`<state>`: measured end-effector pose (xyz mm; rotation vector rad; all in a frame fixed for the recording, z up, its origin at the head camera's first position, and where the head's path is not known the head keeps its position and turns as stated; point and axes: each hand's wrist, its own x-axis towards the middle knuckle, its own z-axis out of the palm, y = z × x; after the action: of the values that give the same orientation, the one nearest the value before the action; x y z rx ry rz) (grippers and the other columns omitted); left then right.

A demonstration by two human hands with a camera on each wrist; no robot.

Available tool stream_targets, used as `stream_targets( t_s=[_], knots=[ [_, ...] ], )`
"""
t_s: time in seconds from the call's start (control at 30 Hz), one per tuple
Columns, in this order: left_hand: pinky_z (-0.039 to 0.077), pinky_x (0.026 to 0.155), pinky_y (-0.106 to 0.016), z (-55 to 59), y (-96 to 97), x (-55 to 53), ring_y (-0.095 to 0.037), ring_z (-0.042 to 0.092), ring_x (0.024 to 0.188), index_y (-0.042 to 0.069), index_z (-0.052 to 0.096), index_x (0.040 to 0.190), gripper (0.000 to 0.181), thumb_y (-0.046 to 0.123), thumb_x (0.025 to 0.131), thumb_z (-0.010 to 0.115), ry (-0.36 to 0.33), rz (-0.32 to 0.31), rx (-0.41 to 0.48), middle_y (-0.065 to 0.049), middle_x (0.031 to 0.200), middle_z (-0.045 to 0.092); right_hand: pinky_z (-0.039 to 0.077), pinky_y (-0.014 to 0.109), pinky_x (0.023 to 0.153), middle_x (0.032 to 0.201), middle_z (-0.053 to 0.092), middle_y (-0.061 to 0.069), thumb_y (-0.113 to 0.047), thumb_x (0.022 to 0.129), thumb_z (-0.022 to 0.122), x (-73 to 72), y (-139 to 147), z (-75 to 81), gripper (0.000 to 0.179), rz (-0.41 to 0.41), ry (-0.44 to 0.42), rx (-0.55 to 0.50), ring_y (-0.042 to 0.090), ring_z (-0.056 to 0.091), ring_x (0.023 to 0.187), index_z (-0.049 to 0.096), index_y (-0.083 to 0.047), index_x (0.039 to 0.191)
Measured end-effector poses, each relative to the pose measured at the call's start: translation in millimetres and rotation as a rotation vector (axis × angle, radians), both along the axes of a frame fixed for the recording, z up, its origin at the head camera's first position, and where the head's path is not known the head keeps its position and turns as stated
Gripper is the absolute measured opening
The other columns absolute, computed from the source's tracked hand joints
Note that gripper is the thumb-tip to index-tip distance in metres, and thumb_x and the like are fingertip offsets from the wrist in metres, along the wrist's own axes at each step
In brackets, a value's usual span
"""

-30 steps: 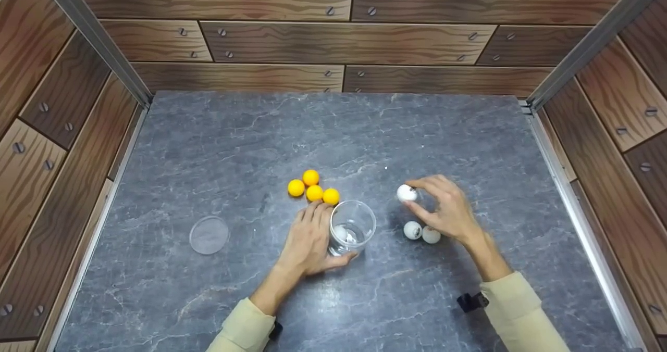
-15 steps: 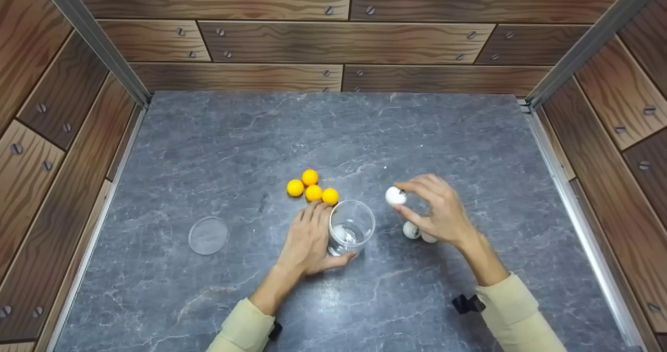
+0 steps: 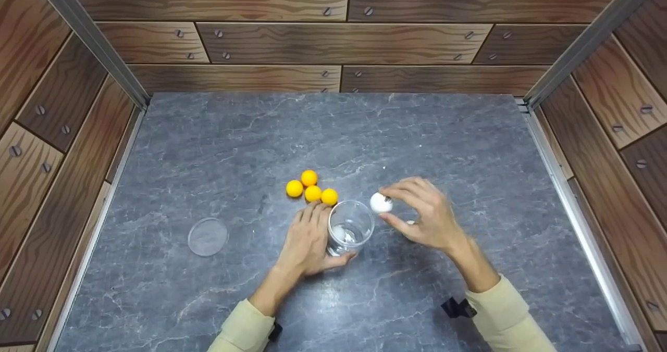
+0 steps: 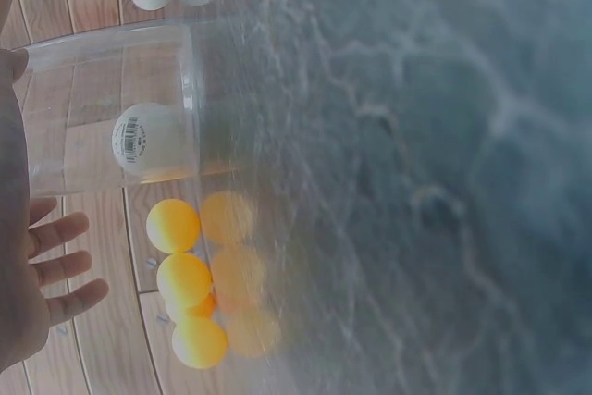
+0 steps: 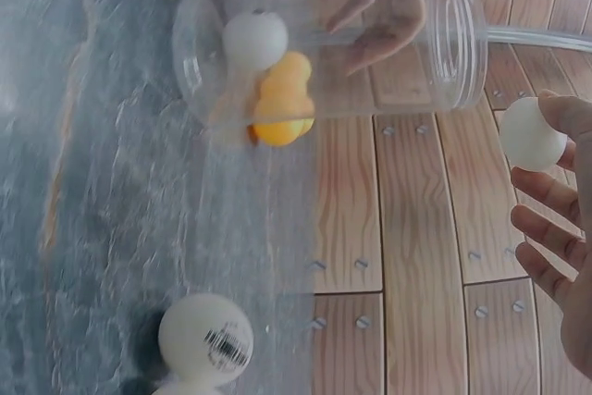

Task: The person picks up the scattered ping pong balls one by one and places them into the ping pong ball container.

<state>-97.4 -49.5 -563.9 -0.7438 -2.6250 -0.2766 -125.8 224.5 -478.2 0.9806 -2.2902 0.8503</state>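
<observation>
A clear jar [image 3: 359, 222] stands upright and lidless on the table, with one white ping-pong ball [image 4: 153, 139] at its bottom. My left hand [image 3: 307, 237] holds the jar from its left side, thumb at the front and fingers behind. Between thumb and fingertips, my right hand [image 3: 430, 214] pinches another white ping-pong ball [image 3: 381, 202], just right of the jar's rim. In the right wrist view that pinched ball [image 5: 533, 134] is level with the jar's mouth. Two more white balls [image 5: 205, 339] lie on the table, mostly hidden under the right hand in the head view.
Several orange ping-pong balls [image 3: 312, 193] sit together behind the left hand, close to the jar. A round clear lid [image 3: 208, 237] lies flat on the left of the grey marbled table [image 3: 250, 133]. Wood-patterned walls [image 3: 271, 42] enclose the back and sides.
My right hand has moved left with the pinched white ball, from above the loose white balls to beside the jar's rim. My left hand and the jar have stayed put.
</observation>
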Motion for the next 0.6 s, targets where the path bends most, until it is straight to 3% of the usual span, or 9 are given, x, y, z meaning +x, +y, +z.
stream_targets(
  t_s=[0.33, 0.6],
  knots=[
    [0.055, 0.108, -0.042, 0.4, 0.6, 0.0, -0.029, 0.064, 0.127, 0.002, 0.055, 0.138, 0.104, 0.084, 0.074, 0.066, 0.026, 0.005, -0.024, -0.012, 0.130, 0.067, 0.058, 0.040, 0.092, 0.108, 0.079, 0.005, -0.037, 0.090, 0.081, 3.3, -17.4, 0.7, 0.038, 0.076, 0.107, 0.030, 0.025, 0.071, 0.101, 0.078, -0.010, 0.118],
    [0.056, 0.108, -0.042, 0.0, 0.2, 0.1, -0.030, 0.064, 0.128, 0.002, 0.055, 0.137, 0.105, 0.084, 0.074, 0.066, 0.024, 0.005, -0.029, -0.012, 0.131, 0.067, 0.060, 0.041, 0.090, 0.108, 0.079, 0.004, -0.036, 0.086, 0.084, 6.4, -26.2, -5.9, 0.040, 0.095, 0.097, 0.057, 0.022, 0.071, 0.102, 0.078, -0.012, 0.117]
  ],
)
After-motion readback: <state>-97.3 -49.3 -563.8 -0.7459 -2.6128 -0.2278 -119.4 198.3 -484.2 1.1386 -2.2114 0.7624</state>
